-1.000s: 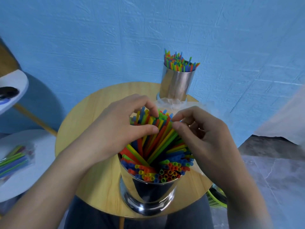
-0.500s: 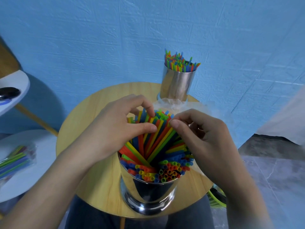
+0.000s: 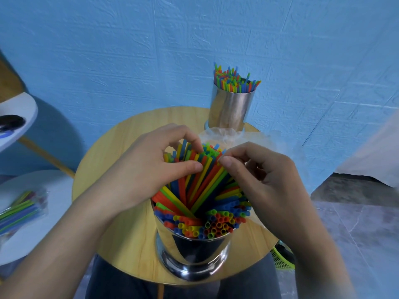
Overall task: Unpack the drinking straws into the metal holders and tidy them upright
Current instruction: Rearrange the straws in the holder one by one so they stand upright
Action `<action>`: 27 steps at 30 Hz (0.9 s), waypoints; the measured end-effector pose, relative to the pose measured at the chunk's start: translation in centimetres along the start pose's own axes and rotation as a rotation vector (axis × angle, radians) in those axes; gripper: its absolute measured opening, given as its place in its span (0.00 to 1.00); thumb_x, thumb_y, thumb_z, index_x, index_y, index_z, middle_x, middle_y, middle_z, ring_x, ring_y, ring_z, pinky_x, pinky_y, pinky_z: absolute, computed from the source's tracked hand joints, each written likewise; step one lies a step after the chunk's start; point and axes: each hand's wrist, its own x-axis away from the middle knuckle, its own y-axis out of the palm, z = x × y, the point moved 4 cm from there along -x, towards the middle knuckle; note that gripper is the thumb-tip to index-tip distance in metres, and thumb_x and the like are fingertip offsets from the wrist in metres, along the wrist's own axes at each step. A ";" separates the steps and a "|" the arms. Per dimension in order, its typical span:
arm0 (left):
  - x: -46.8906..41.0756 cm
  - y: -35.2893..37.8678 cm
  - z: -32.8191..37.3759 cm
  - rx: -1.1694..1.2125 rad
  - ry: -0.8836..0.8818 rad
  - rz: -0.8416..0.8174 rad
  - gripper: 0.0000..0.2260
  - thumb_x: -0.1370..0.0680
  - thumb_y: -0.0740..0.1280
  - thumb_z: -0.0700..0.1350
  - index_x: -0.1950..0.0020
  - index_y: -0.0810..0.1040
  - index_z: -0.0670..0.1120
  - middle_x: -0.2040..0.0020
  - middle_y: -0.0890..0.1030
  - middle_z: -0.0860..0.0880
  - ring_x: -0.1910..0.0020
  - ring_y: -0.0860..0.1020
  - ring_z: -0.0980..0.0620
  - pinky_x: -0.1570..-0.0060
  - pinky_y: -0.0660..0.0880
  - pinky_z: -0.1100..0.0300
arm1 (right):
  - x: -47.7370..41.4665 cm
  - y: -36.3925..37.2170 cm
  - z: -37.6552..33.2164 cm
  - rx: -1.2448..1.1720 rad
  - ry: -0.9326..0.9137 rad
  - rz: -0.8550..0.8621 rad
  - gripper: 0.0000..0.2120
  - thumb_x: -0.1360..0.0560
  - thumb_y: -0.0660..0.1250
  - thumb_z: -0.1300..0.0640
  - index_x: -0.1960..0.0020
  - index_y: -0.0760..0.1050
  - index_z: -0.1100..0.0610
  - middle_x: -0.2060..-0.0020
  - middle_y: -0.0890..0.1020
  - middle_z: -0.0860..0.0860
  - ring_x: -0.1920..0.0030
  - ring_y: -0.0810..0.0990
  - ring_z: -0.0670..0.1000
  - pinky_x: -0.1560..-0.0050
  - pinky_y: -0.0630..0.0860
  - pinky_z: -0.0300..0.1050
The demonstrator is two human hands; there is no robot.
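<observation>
Item: near metal holder (image 3: 194,251), front of round table (image 3: 121,147), crammed with coloured straws (image 3: 200,184), one sheaf leaning rearward; left hand (image 3: 151,165) curled round its tops, right hand (image 3: 265,186) pinching neighbouring tips, apparently to stand them upright; second filled holder (image 3: 231,108) behind.

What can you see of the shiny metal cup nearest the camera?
The near metal holder is a polished, mirror-like metal cylinder with a wider base ring, standing upright at the round wooden table's near edge. It is packed with colourful straws, some leaning across it; the left hand and right hand pinch those leaning tips.
</observation>
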 end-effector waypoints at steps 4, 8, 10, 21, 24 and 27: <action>-0.1 0.0 0.0 0.026 -0.006 0.008 0.08 0.28 0.77 0.51 0.52 0.81 0.58 0.47 0.80 0.60 0.42 0.75 0.60 0.41 0.74 0.50 | 0.1 -0.1 0.1 -0.005 0.003 -0.006 0.08 0.20 0.67 0.46 0.54 0.81 0.46 0.65 0.78 0.47 0.65 0.75 0.49 0.66 0.71 0.41; -0.1 0.1 -0.1 0.057 0.001 -0.025 0.09 0.28 0.77 0.54 0.52 0.80 0.58 0.46 0.80 0.58 0.41 0.76 0.58 0.42 0.74 0.52 | 0.2 0.0 0.0 -0.014 -0.001 -0.009 0.08 0.20 0.67 0.45 0.54 0.81 0.46 0.64 0.79 0.49 0.65 0.76 0.52 0.65 0.73 0.49; 0.0 0.1 0.1 0.079 0.009 -0.038 0.08 0.28 0.78 0.53 0.54 0.80 0.57 0.45 0.81 0.57 0.41 0.76 0.58 0.44 0.73 0.58 | 0.2 0.0 0.0 -0.017 -0.003 -0.007 0.08 0.20 0.67 0.45 0.54 0.81 0.46 0.64 0.79 0.49 0.65 0.76 0.52 0.64 0.73 0.51; 0.2 -0.1 -0.2 0.041 -0.040 -0.061 0.16 0.29 0.79 0.54 0.45 0.78 0.59 0.47 0.81 0.62 0.44 0.77 0.61 0.43 0.76 0.53 | 0.3 0.0 -0.2 -0.002 0.002 -0.005 0.09 0.20 0.66 0.45 0.56 0.81 0.46 0.65 0.78 0.46 0.64 0.75 0.51 0.66 0.70 0.40; 0.0 -0.1 -0.2 0.058 -0.058 -0.072 0.19 0.32 0.75 0.58 0.43 0.76 0.60 0.49 0.81 0.60 0.46 0.79 0.58 0.45 0.77 0.49 | 0.3 0.0 -0.2 -0.006 0.008 -0.011 0.09 0.20 0.66 0.44 0.55 0.81 0.46 0.65 0.78 0.46 0.64 0.76 0.52 0.65 0.72 0.44; -0.4 0.1 -0.3 0.073 -0.060 -0.057 0.19 0.33 0.76 0.58 0.45 0.76 0.60 0.50 0.82 0.59 0.47 0.79 0.56 0.44 0.77 0.48 | 0.3 0.0 -0.2 -0.005 0.007 -0.008 0.09 0.20 0.66 0.44 0.55 0.81 0.46 0.65 0.78 0.46 0.63 0.76 0.51 0.65 0.72 0.44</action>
